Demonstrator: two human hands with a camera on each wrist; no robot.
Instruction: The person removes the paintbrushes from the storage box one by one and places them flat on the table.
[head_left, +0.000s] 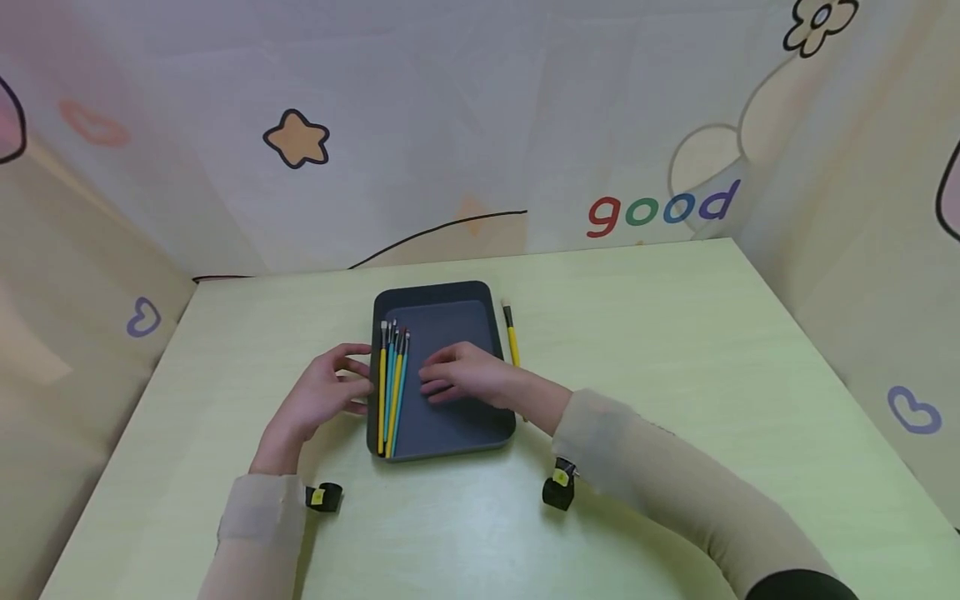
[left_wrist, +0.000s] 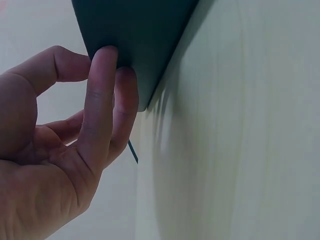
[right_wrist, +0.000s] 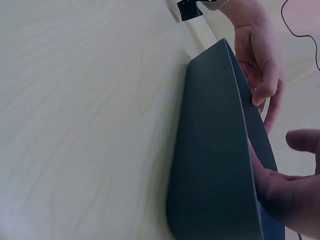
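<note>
Your left hand (head_left: 318, 398) touches the dark tray's (head_left: 435, 293) left wall with relaxed fingers, seemingly steadying it, while your right hand (head_left: 468, 377) rests spread inside beside the brushes (head_left: 392, 387); another brush (head_left: 512, 335) lies just right of the tray.

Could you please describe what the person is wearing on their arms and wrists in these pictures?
Both arms wear loose beige sleeves, the left sleeve and the right sleeve; a dark layer shows at the right upper arm. A small black camera with a yellow-green sticker sits at each wrist, left and right. The left hand and right hand are bare.
</note>
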